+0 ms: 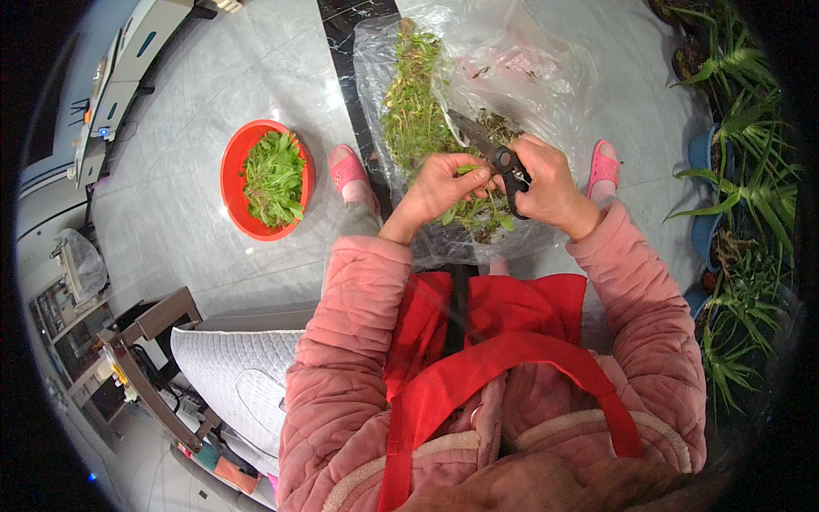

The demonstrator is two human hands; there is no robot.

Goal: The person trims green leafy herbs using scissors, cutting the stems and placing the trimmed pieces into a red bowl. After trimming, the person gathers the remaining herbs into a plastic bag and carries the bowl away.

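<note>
My left hand (446,184) pinches a small leafy green plant (470,169) between thumb and fingers. Close beside it on the right, my right hand (548,181) is closed around the black handles of pruning shears (489,148), whose dark blades point up and to the left. Both hands are over a clear plastic sheet or bag (537,83) spread on the floor. A long heap of uncleaned greens (416,109) lies on it, with loose leaves and dark root scraps below the hands. To the left, a red plastic basin (228,185) holds leafy greens (275,179).
Pink slippers (349,168) are on my feet at either side of the plastic. Potted aloe-like plants (755,185) line the right edge. At lower left stand a brown frame (150,377) and a quilted pale cover (237,377). White cabinets (128,70) are at upper left.
</note>
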